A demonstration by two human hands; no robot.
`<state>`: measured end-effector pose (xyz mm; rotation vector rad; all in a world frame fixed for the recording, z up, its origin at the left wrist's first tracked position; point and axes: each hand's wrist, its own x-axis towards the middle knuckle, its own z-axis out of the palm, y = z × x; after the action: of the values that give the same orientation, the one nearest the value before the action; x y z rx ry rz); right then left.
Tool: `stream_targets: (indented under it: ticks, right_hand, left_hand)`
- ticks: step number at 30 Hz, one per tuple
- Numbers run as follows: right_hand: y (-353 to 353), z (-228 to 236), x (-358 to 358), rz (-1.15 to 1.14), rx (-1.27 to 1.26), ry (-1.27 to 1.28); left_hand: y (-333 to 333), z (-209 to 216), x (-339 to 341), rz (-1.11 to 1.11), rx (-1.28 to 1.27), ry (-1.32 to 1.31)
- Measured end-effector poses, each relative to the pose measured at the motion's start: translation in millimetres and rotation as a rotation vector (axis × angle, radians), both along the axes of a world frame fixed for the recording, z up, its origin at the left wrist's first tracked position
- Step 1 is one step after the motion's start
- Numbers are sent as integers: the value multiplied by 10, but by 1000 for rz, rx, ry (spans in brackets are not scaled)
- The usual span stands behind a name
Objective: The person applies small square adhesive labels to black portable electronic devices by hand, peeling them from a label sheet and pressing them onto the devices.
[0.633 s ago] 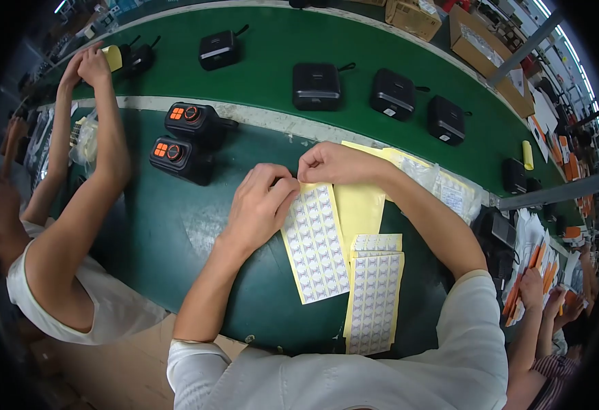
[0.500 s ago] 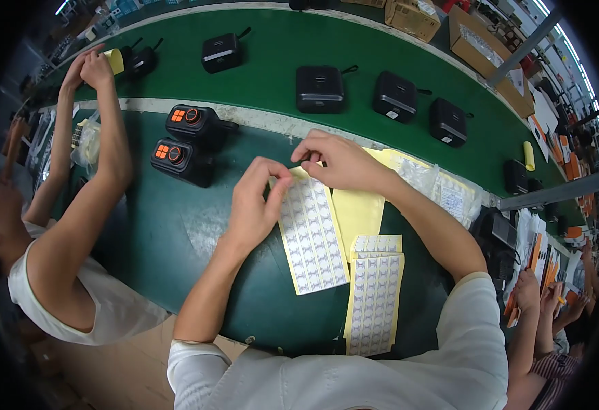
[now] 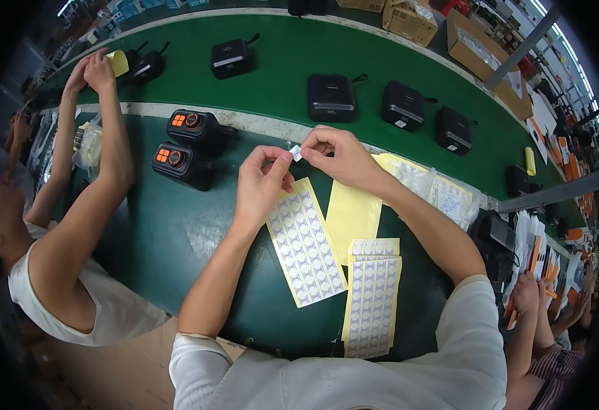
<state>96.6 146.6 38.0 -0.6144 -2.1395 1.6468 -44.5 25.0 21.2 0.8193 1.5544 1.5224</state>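
Observation:
A small white label [image 3: 296,153] is stretched between my hands, above the top of a sheet of printed labels. My left hand [image 3: 262,179] pinches its left side between thumb and fingers. Its right side is in the fingertips of my right hand [image 3: 340,157]. Below them the label sheet [image 3: 306,246] lies slanted on the green table, partly over a yellow backing sheet [image 3: 354,215]. More label sheets [image 3: 373,307] lie overlapped nearer to me, on the right. Two black devices with orange buttons, one farther [image 3: 193,126] and one nearer [image 3: 180,164], stand left of my hands.
Several black cases, one of them [image 3: 331,98], stand on the green conveyor [image 3: 272,41] beyond the table. A bagged label stack [image 3: 453,198] lies by my right forearm, near a metal post [image 3: 552,190]. A co-worker's arms [image 3: 108,143] reach forward on the left.
A small label now shows between my fingertips, and my hands have shifted slightly. The slanted label sheet has slid a little left and toward me. The cases on the conveyor have moved right.

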Motion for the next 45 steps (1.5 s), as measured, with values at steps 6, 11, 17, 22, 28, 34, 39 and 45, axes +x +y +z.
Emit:
stream_targets:
  ticks: [6, 11, 17, 22, 28, 34, 39, 45]
  right_hand:
    - [99, -16, -18, -80, 34, -113]
    - [432, 290, 93, -182, 723, -286]
    - [1314, 103, 304, -19, 831, -515]
    - [1470, 70, 197, -69, 522, -371]
    - [1478, 22, 79, -158, 385, -266]
    - [1466, -43, 108, -209, 430, -251]
    - [1473, -49, 171, -226, 405, -251]
    - [1444, -53, 216, -239, 460, -273]
  left_hand:
    - [183, -87, -12, -69, 47, -87]
    - [396, -66, 27, -10, 94, -87]
    - [668, -129, 114, -42, 99, -389]
    - [843, -212, 186, -78, 154, -563]
    - [1153, -224, 368, 49, 150, -550]
    - [1343, -229, 546, 145, 203, -626]
    - [1387, -258, 605, 173, 208, -620]
    - [1440, -263, 670, 256, 136, -573]
